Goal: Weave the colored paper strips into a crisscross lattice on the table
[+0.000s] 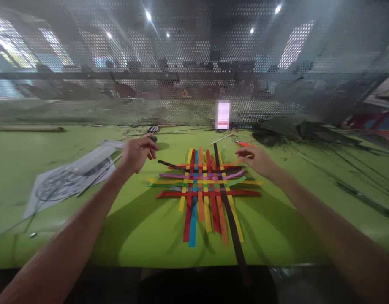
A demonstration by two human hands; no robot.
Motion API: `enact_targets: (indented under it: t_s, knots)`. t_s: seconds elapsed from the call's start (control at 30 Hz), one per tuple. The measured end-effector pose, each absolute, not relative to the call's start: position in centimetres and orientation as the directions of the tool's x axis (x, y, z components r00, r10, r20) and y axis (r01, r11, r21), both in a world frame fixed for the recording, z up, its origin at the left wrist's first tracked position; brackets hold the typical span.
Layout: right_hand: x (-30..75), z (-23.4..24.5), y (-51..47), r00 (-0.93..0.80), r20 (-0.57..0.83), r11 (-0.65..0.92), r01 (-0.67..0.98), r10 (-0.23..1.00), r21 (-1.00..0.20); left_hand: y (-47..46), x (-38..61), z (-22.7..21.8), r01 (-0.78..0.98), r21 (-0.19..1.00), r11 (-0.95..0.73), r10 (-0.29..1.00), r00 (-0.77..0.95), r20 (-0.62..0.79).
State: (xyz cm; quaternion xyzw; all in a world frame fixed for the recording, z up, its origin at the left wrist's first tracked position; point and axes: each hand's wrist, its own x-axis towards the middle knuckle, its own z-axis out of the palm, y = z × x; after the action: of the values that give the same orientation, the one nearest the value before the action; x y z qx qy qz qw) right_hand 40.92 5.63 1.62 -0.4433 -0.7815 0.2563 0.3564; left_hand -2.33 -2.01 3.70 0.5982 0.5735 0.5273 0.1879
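Note:
A mat of woven paper strips (204, 185) in red, blue, orange, yellow, green and purple lies on the green table (143, 228). My left hand (137, 153) hovers at the mat's far left corner, fingers curled, pinching the end of a dark strip (169, 164) that runs across the top of the weave. My right hand (256, 160) rests at the mat's far right corner, fingers partly stretched toward the orange strip ends. A long dark brown strip (232, 219) runs lengthwise through the weave toward me.
A printed paper sheet (67, 179) lies at the left. Dark leaves and scraps (286, 131) pile at the back right, with an orange tool (243, 144) near them. A perforated screen (194, 63) stands behind the table.

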Motion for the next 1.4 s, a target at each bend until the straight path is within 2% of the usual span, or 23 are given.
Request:
enact_targets:
  t_s: [0.43, 0.73, 0.83, 0.97, 1.07, 1.17, 1.27, 1.4]
  knots:
    - [40.8, 2.8, 4.7, -0.304, 0.495, 0.581, 0.465, 0.814, -0.668, -3.0, -1.0, 4.2, 0.475, 0.838, -0.268, 0.897, -0.194, 0.397]
    - [40.6, 3.2, 4.3, -0.312, 0.469, 0.563, 0.472, 0.826, -0.678, -3.0, -0.5, 3.9, 0.49, 0.834, -0.254, 0.904, -0.186, 0.384]
    - [40.4, 3.3, 4.0, -0.316, 0.456, 0.555, 0.465, 0.832, -0.69, -3.5, 0.1, 4.0, 0.531, 0.79, -0.306, 0.887, -0.144, 0.44]
    - [40.3, 3.8, 3.5, -0.26, 0.531, 0.588, 0.449, 0.806, -0.673, -5.7, 1.7, 5.7, 0.615, 0.664, -0.425, 0.818, -0.053, 0.573]
    - [40.1, 4.2, 3.2, -0.23, 0.582, 0.617, 0.446, 0.78, -0.649, -7.8, 3.6, 7.2, 0.62, 0.594, -0.513, 0.79, 0.07, 0.609]
    - [39.9, 4.3, 3.0, -0.237, 0.591, 0.627, 0.439, 0.771, -0.643, -8.6, 5.5, 7.5, 0.594, 0.502, -0.628, 0.765, 0.353, 0.539]
    - [39.8, 4.1, 3.0, -0.239, 0.602, 0.638, 0.437, 0.762, -0.634, -8.2, 7.0, 6.7, 0.526, 0.386, -0.758, 0.652, 0.595, 0.471]
    - [39.8, 4.2, 2.8, -0.245, 0.633, 0.665, 0.446, 0.734, -0.599, -7.1, 8.9, 6.3, 0.454, 0.259, -0.853, 0.522, 0.738, 0.427]
